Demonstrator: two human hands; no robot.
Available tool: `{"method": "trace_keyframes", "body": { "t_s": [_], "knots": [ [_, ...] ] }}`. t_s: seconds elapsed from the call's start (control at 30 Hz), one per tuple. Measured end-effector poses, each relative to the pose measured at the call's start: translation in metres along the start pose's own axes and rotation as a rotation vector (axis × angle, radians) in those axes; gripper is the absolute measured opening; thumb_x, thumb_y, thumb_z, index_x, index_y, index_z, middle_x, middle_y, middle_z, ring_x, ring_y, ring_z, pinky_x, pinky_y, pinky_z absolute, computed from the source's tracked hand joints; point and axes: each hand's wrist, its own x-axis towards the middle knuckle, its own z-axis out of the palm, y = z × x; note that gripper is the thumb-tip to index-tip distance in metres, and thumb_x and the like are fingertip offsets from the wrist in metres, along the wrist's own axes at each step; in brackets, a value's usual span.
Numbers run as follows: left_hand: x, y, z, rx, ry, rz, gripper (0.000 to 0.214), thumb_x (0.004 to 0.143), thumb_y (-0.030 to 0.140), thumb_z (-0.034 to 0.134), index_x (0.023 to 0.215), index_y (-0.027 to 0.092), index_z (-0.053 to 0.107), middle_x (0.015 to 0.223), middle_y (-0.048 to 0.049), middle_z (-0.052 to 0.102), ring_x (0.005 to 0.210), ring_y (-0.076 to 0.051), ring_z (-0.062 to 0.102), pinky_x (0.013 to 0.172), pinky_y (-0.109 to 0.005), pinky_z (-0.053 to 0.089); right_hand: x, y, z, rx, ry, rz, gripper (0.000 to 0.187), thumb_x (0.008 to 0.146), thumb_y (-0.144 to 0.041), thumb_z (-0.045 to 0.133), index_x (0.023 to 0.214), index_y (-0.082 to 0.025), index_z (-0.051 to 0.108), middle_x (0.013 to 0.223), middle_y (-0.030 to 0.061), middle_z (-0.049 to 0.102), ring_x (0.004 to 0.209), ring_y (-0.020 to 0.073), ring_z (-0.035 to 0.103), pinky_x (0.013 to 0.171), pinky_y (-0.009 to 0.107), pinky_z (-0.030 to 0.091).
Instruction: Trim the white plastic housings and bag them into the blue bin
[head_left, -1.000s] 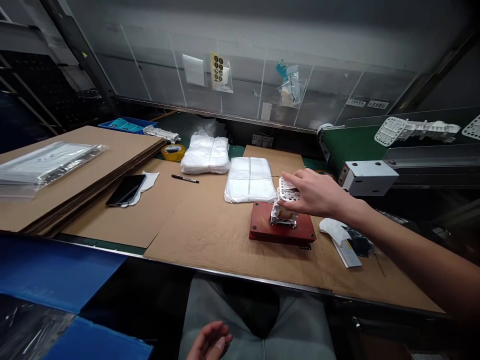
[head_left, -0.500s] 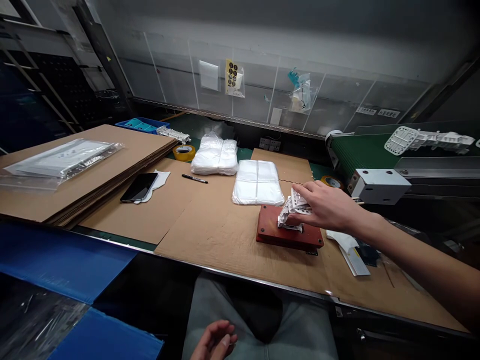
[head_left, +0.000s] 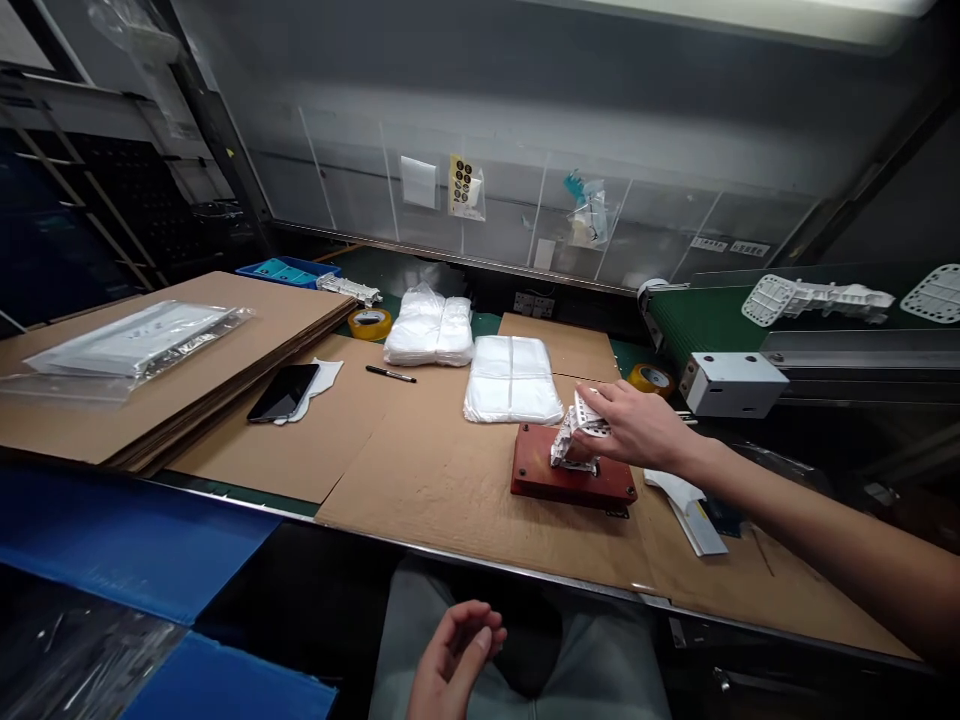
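Here, head view only: right hand (head_left: 637, 430) reaches out over the bench, fingers closed round a white plastic part (head_left: 576, 432), gripping it from the top and side. The part sits tilted on a red-brown block (head_left: 555, 478), which lies flat on the cardboard sheet (head_left: 442, 480) covering the bench. Left hand (head_left: 454, 660) is low near the lap, below the bench edge, fingers loosely curled, holding nothing. Just beyond the block, a flat stack of clear bags (head_left: 512, 392); a second, puffier bundle of bags (head_left: 429, 330) left of it. Black pen (head_left: 390, 374) near those bags, yellow tape roll (head_left: 370, 323) behind. Phone (head_left: 283, 392) on a white cloth further left, beside a pile of cardboard. To the right, a green conveyor (head_left: 697, 315) carries more white parts (head_left: 817, 298).
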Motion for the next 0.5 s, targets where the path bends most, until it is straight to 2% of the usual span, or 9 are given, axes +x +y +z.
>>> {"method": "trace_keyframes", "body": {
  "t_s": [0.1, 0.17, 0.27, 0.3, 0.37, 0.43, 0.5],
  "knots": [
    [0.0, -0.003, 0.008, -0.029, -0.052, 0.03, 0.046, 0.059, 0.052, 0.089, 0.087, 0.017, 0.076, 0.085, -0.0096, 0.076, 0.081, -0.027, 0.071, 0.08, -0.037, 0.057, 0.004, 0.01, -0.017, 0.128, 0.052, 0.03, 0.066, 0.083, -0.053, 0.065, 0.14, -0.019, 0.058, 0.124, 0.0169, 0.068, 0.112, 0.0356, 0.062, 0.087, 0.044, 0.051],
    [0.0, -0.01, 0.016, -0.073, -0.087, 0.017, 0.046, 0.058, 0.051, 0.09, 0.085, 0.017, 0.076, 0.082, -0.01, 0.076, 0.077, -0.026, 0.071, 0.077, -0.036, 0.057, 0.007, 0.016, -0.03, 0.241, 0.125, 0.085, 0.065, 0.082, -0.052, 0.068, 0.139, -0.02, 0.059, 0.129, 0.0152, 0.067, 0.116, 0.036, 0.061, 0.096, 0.047, 0.048],
    [0.003, -0.017, 0.043, -0.188, -0.14, -0.003, 0.05, 0.059, 0.049, 0.091, 0.094, 0.016, 0.076, 0.087, -0.0129, 0.076, 0.078, -0.026, 0.072, 0.075, -0.036, 0.057, 0.005, 0.01, -0.039, 0.467, 0.211, 0.203, 0.067, 0.093, -0.057, 0.053, 0.146, -0.017, 0.049, 0.135, 0.0164, 0.064, 0.119, 0.0342, 0.062, 0.097, 0.047, 0.05],
    [0.004, -0.015, 0.055, -0.262, -0.146, 0.013, 0.055, 0.059, 0.047, 0.091, 0.102, 0.017, 0.074, 0.095, -0.0146, 0.076, 0.085, -0.028, 0.073, 0.077, -0.037, 0.057, 0.002, 0.002, -0.037, 0.557, 0.194, 0.227, 0.065, 0.097, -0.059, 0.044, 0.145, -0.016, 0.049, 0.13, 0.0171, 0.067, 0.113, 0.0322, 0.067, 0.091, 0.045, 0.054],
    [0.006, -0.007, 0.078, -0.479, -0.12, 0.103, 0.078, 0.054, 0.051, 0.093, 0.123, 0.025, 0.066, 0.122, -0.0157, 0.07, 0.112, -0.034, 0.067, 0.088, -0.04, 0.057, -0.01, -0.021, -0.023, 0.728, 0.074, 0.233, 0.063, 0.101, -0.059, 0.031, 0.134, -0.014, 0.059, 0.11, 0.0164, 0.075, 0.089, 0.0274, 0.075, 0.068, 0.038, 0.06],
    [0.009, 0.004, 0.089, -0.648, -0.055, 0.228, 0.096, 0.049, 0.061, 0.091, 0.133, 0.032, 0.057, 0.14, -0.0116, 0.061, 0.13, -0.037, 0.056, 0.1, -0.043, 0.053, -0.023, -0.044, -0.001, 0.849, -0.101, 0.21, 0.059, 0.099, -0.061, 0.038, 0.115, -0.013, 0.07, 0.088, 0.0136, 0.078, 0.066, 0.0233, 0.074, 0.043, 0.028, 0.051],
    [0.011, 0.013, 0.079, -0.631, 0.088, 0.211, 0.095, 0.055, 0.059, 0.089, 0.137, 0.031, 0.053, 0.136, -0.0102, 0.065, 0.129, -0.037, 0.057, 0.103, -0.046, 0.052, -0.028, -0.057, 0.021, 0.92, -0.252, 0.192, 0.052, 0.096, -0.059, 0.049, 0.109, -0.013, 0.071, 0.083, 0.012, 0.077, 0.06, 0.0208, 0.074, 0.033, 0.021, 0.037]
  ]
}}
